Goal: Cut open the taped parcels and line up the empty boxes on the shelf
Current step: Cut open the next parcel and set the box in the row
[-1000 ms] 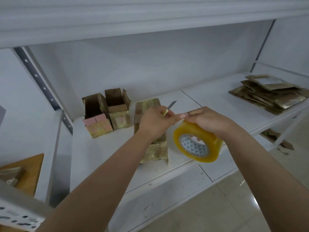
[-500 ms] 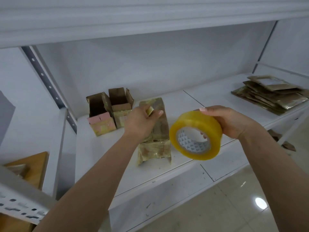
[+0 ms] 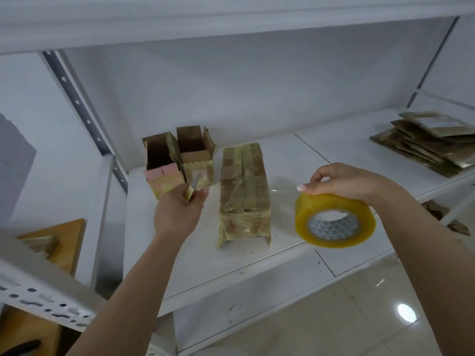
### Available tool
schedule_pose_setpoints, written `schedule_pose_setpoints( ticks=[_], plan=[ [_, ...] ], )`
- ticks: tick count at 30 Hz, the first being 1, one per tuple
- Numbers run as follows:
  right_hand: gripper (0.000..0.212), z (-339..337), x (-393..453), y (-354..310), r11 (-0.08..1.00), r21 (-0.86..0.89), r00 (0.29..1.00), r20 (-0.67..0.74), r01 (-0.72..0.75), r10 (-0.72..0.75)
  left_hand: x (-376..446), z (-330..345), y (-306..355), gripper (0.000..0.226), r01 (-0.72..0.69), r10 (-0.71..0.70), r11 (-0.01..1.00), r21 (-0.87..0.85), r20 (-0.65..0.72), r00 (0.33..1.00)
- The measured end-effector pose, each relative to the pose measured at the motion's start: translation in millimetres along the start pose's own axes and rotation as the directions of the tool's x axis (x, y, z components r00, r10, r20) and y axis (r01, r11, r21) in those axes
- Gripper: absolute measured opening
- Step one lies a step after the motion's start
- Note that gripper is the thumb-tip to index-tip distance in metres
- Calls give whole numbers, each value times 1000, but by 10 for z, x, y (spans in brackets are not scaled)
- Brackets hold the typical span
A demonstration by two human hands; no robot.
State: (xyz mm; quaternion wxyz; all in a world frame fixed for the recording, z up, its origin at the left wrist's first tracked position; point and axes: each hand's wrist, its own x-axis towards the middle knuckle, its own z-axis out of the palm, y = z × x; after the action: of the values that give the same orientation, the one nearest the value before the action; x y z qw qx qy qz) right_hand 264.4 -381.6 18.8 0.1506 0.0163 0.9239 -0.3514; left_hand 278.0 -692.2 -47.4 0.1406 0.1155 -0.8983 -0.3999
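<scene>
My left hand [image 3: 178,213] grips a small yellow-handled knife [image 3: 192,188], its blade pointing toward two open cardboard boxes [image 3: 180,160] that stand side by side at the back left of the white shelf [image 3: 295,155]. A long taped parcel [image 3: 244,191] lies lengthwise in the middle of the shelf, between my hands. My right hand [image 3: 344,182] holds a roll of yellow packing tape [image 3: 334,220] from above, in front of the shelf edge. A clear strip of tape stretches from the roll leftward over the parcel toward my left hand.
A stack of flattened taped cardboard [image 3: 431,145] lies on the shelf's far right. A perforated shelf post [image 3: 84,111] rises at the left. A wooden board [image 3: 59,242] sits lower left, and a tiled floor [image 3: 334,317] lies below.
My hands have drawn apart: the left one with the knife moved left toward the open boxes, the right one carried the roll right, pulling a strip of tape out.
</scene>
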Motion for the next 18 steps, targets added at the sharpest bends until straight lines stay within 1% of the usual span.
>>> schedule_pose_setpoints(
  ticks=[2, 6, 9, 14, 18],
  plan=[
    [62, 6, 46, 3, 998, -59, 1000, -20, -10, 9, -89, 20, -73, 35, 29, -28, 999, -32, 5, 1000],
    [46, 31, 125, -18, 992, -122, 1000, -20, -18, 16, -109, 39, -124, 36, 82, -82, 994, -73, -2, 997],
    [44, 77, 185, -29, 986, -164, 999, -20, -28, 25, -101, 65, -161, 37, 104, -105, 992, -74, -5, 994],
    [44, 159, 251, -43, 987, -161, 1000, -3, -27, 26, -90, 110, -248, 40, 144, -146, 987, -71, -22, 989],
    [44, 213, 312, -31, 981, -189, 998, 17, -48, 52, -108, 183, -300, 40, 186, -186, 979, -77, 16, 983]
  ],
)
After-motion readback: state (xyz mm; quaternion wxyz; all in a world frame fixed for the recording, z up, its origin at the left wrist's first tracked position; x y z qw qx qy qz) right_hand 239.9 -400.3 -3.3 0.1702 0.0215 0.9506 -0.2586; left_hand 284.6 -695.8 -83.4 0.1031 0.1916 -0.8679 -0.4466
